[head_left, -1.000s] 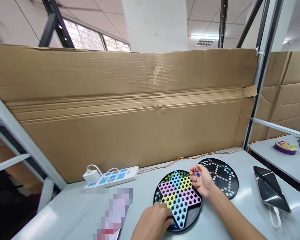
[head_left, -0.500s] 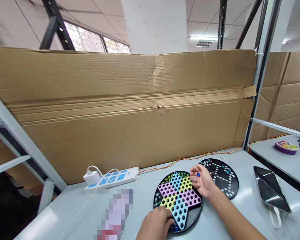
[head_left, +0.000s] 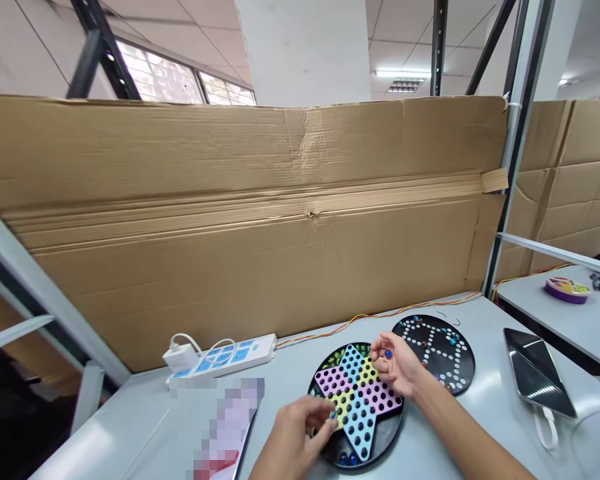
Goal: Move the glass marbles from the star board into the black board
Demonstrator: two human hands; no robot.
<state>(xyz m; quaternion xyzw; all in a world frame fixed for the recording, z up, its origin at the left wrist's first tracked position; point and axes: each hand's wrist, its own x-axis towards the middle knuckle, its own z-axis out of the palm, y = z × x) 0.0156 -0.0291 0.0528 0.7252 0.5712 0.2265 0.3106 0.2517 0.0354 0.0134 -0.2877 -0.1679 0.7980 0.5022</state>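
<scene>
Head view: left hand, palm down, pinched a dark marble above the star board; right hand, palm up, fingers curled, cradled a blue marble.

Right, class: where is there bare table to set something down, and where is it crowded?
Bare: the table between the dotted disc and the black device, and between the power strip and the star board. Crowded: the star board, with the left hand and right hand partly over it.
</scene>
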